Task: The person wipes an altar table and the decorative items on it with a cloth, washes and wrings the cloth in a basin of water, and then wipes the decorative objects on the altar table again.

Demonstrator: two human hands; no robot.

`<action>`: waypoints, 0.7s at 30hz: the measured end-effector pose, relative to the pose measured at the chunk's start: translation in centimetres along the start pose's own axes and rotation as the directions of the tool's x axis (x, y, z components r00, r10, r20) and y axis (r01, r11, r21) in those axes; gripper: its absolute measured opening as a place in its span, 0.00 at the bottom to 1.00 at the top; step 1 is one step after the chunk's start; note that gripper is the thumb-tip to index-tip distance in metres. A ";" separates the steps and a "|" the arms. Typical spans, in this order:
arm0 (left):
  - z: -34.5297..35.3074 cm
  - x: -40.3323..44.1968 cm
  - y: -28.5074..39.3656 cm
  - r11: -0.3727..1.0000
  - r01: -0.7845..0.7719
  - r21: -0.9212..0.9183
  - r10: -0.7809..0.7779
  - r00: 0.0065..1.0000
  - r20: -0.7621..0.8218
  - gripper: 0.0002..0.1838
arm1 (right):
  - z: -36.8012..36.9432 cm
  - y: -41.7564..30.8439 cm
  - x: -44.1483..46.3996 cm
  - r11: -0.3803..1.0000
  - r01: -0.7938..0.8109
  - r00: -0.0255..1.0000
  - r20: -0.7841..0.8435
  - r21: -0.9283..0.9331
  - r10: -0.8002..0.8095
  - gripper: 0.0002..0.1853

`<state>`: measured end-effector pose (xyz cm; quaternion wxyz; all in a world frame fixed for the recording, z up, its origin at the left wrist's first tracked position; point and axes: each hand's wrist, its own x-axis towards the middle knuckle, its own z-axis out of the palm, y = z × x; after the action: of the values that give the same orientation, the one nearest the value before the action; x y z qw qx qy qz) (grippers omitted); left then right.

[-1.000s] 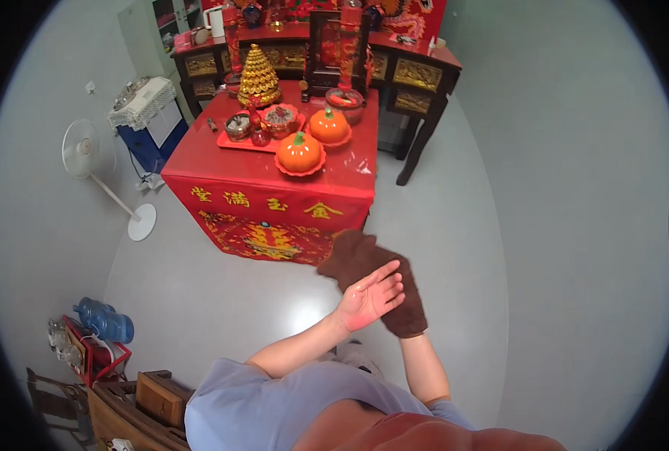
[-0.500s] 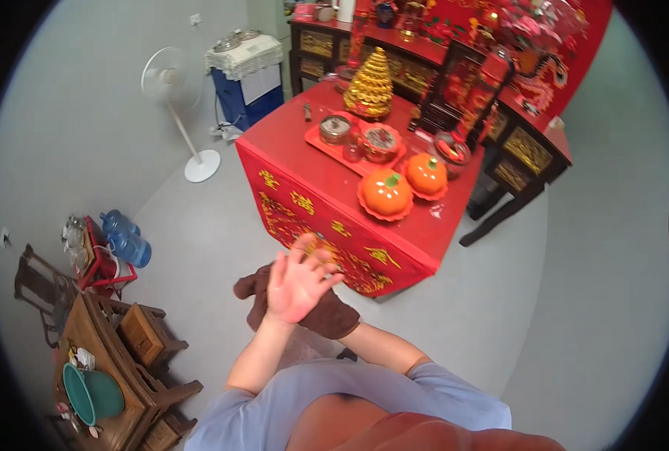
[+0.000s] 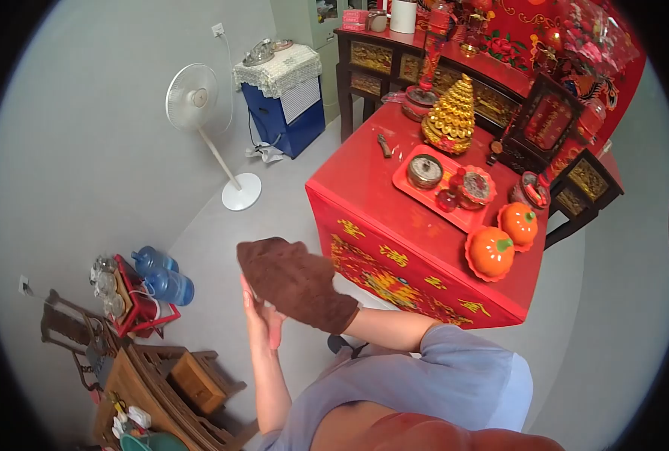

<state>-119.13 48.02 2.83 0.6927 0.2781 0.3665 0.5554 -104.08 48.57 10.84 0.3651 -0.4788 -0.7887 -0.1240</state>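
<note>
A brown cloth mitt (image 3: 297, 286) covers my right hand (image 3: 301, 282), so its fingers are hidden. Just below and left of the mitt is my bare left hand (image 3: 263, 319), raised with its fingers apart and partly behind the cloth. The palm side faces the mitt, and nothing shows in this hand. Whether the two touch is hard to tell.
At the right a red-draped table (image 3: 349, 177) bears a red tray (image 3: 402, 177), a golden cone ornament (image 3: 452, 113) and orange pumpkin-shaped pots (image 3: 491, 252). A white fan (image 3: 192, 98) and a blue cabinet (image 3: 282, 116) stand behind; water jugs (image 3: 169, 286) and wooden furniture (image 3: 154, 383) are left.
The view has turned to the left. The mitted right hand has come across to the left and up. My left hand was in front of the mitt, palm showing; now it is below and partly behind it.
</note>
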 end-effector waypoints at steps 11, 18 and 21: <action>-4.5 19.7 3.3 0.986 -0.166 -0.030 0.144 0.918 -0.370 0.31 | 13.5 2.2 17.7 0.938 -0.347 0.581 0.782 -0.009 0.223 0.21; -4.3 36.3 7.0 0.973 -0.176 0.152 0.226 0.874 -0.430 0.30 | 26.6 10.7 24.9 0.854 -0.422 0.809 0.552 0.305 0.202 0.18; -4.7 42.6 9.1 0.992 -0.057 0.108 0.097 0.908 -0.408 0.32 | 29.9 15.9 29.1 0.791 -0.484 0.818 0.514 0.374 0.257 0.17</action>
<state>-123.20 91.50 -1.12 0.5634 0.2009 0.5189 0.6107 -112.31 92.31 7.55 0.3047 -0.5347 -0.7418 0.2664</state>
